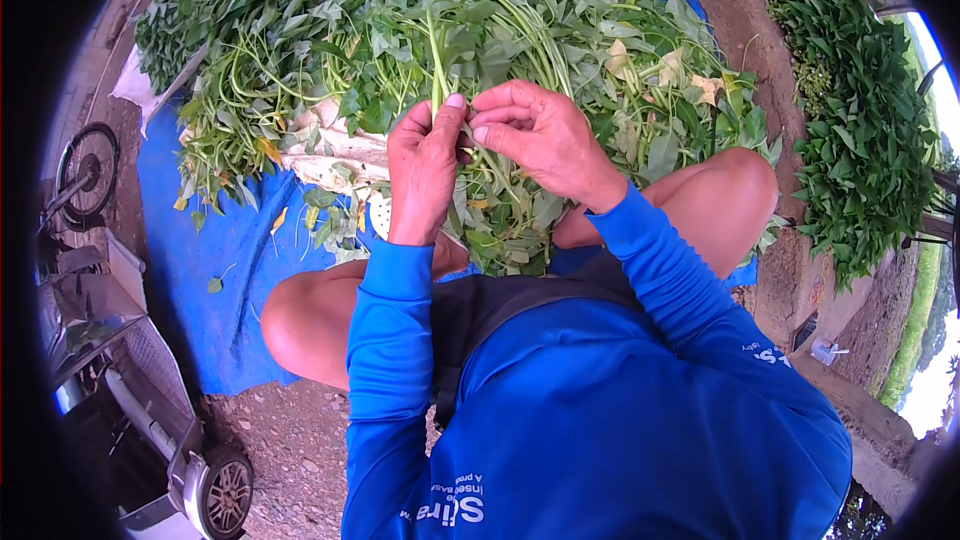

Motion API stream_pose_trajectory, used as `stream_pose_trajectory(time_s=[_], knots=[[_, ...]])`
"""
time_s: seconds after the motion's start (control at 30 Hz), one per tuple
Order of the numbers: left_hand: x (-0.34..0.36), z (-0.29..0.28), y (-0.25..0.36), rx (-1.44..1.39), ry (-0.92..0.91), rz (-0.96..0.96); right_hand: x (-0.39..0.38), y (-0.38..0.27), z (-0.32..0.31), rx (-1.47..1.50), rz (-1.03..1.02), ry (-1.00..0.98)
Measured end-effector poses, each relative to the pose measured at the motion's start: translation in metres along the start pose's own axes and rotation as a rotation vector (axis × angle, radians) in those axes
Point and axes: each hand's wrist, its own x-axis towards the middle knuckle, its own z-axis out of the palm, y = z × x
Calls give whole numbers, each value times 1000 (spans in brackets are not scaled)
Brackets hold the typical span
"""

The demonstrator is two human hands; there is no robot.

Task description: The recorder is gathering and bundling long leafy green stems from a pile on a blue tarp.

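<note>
My left hand [424,165] is closed around upright pale green stems [437,65] of a leafy vegetable that looks like water spinach, its thumb pressed along them. Close beside it, my right hand [548,145] has thumb and fingertips pinched together, almost touching the left thumb. Whatever sits in that pinch is too small or hidden to make out. In front of both hands spreads a large heap of cut leafy greens [640,60], some leaves yellowed. More loose leaves and stems lie below my hands, between my bent legs.
A blue tarp [225,280] lies under the heap, with a whitish cloth [335,150] partly covered by greens. Bundled greens [855,140] line the right side. A wheel [90,175] and a vehicle with a cargo bed [150,390] stand at left.
</note>
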Motion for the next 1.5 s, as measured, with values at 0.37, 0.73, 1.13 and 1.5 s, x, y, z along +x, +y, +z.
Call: stream_pose_trajectory(time_s=[0.37, 0.73, 1.13, 1.5], knots=[[11, -27, 2, -67, 125, -9, -60, 42, -7, 168, 300, -141], [11, -51, 50, -26, 310, 278, -36, 150, 27, -808, 34, -663], [-7, -54, 61, -146, 276, 160, 92, 235, 55, 152, 700, 488], [-8, -60, 56, -175, 234, 99, -25, 39, -38, 95, 502, 95]])
